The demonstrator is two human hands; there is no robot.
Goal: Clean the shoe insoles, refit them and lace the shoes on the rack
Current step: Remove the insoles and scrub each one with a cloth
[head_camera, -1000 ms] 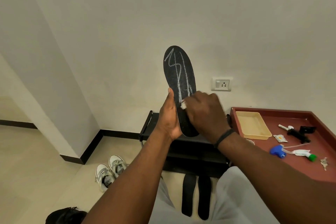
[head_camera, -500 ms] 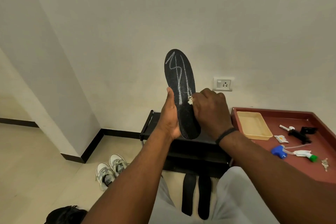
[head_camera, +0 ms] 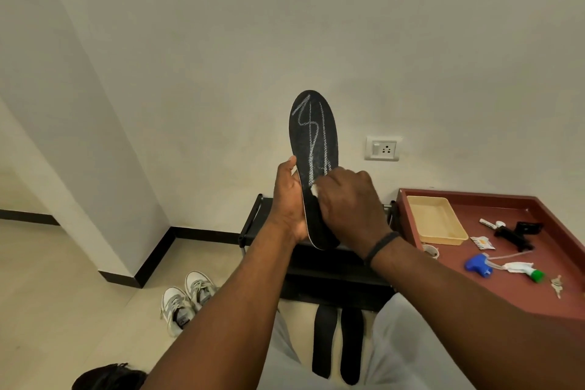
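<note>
Black foam and fabric make up the insole (head_camera: 311, 149), which is held upright at the centre of the frame, toe end up, with pale chalky scrawls down its face. Its heel half is cupped from behind by the left hand (head_camera: 289, 203), thumb along the near edge. A small white wad (head_camera: 315, 190), probably a wipe or a bit of tissue, though little of it is seen, is pinched against the marked face by the right hand (head_camera: 349, 203).

The insole is judged light, thin and bendable, so it is best backed by a flat palm behind the spot being rubbed, or it will buckle. The textured top should give grip enough.

Two more dark insoles (head_camera: 337, 342) lie flat on the floor at lower centre, in front of the black shoe rack (head_camera: 262, 218). A pair of grey-and-white sneakers (head_camera: 186, 301) stands at lower left, laces loose.

On the red tray table (head_camera: 474, 199) at right, a shallow beige tub (head_camera: 435, 223) seems to hold nothing. Beside it lie a blue spray head (head_camera: 478, 264) with its tube, a green-capped piece, keys (head_camera: 557, 285) and a black tool.
</note>
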